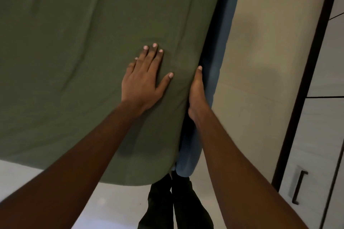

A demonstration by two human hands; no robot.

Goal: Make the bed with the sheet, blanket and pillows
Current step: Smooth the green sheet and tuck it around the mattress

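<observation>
Tucking the olive-green fitted sheet (83, 52) along the bed's right edge: my left hand (144, 82) presses flat and open, my right hand (197, 93) pushes fabric beside the blue padded frame (214, 72), its fingers hidden, so I cannot tell its grip; next, slide toward the corner.

The person's left hand (144, 83) lies flat, fingers spread, while the right hand (197, 92) stands edge-on, fingers hidden.

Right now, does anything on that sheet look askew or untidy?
Mostly smooth. The green sheet shows faint creases near the left hand, flat on top. The right hand is pushed into the gap beside the blue bed frame. Nothing damaged.
</observation>
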